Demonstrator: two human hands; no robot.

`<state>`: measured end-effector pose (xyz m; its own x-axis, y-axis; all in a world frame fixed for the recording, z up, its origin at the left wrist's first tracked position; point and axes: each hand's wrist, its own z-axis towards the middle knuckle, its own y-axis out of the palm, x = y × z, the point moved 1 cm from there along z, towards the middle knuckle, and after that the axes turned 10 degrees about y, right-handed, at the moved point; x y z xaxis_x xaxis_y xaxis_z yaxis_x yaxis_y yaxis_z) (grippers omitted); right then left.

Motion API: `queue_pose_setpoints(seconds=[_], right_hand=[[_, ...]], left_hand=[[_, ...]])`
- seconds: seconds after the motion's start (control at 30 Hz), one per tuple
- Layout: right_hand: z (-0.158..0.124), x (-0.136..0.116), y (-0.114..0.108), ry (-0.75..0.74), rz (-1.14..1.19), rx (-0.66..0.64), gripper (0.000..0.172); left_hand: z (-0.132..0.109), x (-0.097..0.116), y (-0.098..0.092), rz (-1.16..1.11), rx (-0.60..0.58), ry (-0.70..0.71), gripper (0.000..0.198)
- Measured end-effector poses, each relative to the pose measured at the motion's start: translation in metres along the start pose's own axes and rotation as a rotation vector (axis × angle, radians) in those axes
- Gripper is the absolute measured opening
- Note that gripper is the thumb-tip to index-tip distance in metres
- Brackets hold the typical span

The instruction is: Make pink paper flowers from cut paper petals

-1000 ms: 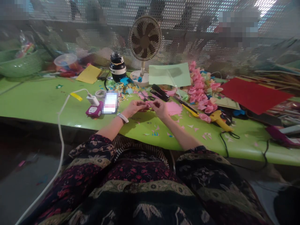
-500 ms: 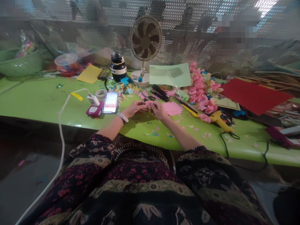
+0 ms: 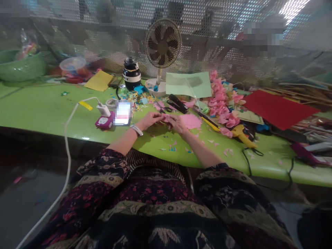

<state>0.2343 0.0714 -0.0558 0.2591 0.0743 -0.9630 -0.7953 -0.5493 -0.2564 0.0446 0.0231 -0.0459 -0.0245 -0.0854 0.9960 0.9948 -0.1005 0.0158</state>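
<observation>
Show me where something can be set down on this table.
Bare: the table's left side, between the green bowl, white cord and front edge, save one green star. Crowded: around the fan, stapler and pink paper pile, on to the red sheet. By the right hand, small scraps litter the front.

paper piece [image 3: 166,117] between left hand [image 3: 150,119] and right hand [image 3: 178,123] | left of grip: phone [image 3: 122,116], then socket block [image 3: 104,121] | behind grip: scissors [image 3: 168,109], stapler [image 3: 177,104], farther back fan [image 3: 163,46] | right of grip: paper stack [image 3: 192,121], cutter [image 3: 211,123], glue gun [image 3: 243,135] farther | before grip: scraps [image 3: 172,149] on table [image 3: 41,110]
</observation>
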Motion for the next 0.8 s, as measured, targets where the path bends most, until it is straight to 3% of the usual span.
queue_pose_setpoints(seconds=[0.13, 0.23, 0.37, 0.53, 0.67, 0.8], right_hand=[[-0.001, -0.007, -0.001, 0.032, -0.022, 0.042, 0.040], [0.010, -0.018, -0.010, 0.059, -0.124, 0.184, 0.034], [0.041, -0.040, -0.024, 0.102, -0.546, 0.315, 0.007], [0.075, -0.058, -0.019, 0.092, -0.969, 0.297, 0.020], [0.080, -0.059, -0.005, 0.108, -1.086, 0.263, 0.028], [0.077, -0.055, 0.002, 0.129, -1.166, 0.238, 0.044]], left_hand=[[0.003, -0.002, 0.000, -0.020, 0.050, 0.006, 0.015], [0.007, -0.004, -0.005, -0.068, 0.154, -0.023, 0.013], [0.012, -0.006, -0.016, -0.178, 0.346, -0.042, 0.012], [0.016, -0.012, -0.022, -0.197, 0.470, 0.019, 0.013], [0.020, -0.017, -0.024, 0.143, 0.431, 0.128, 0.014], [0.034, -0.016, -0.027, 0.632, 0.240, 0.171, 0.011]])
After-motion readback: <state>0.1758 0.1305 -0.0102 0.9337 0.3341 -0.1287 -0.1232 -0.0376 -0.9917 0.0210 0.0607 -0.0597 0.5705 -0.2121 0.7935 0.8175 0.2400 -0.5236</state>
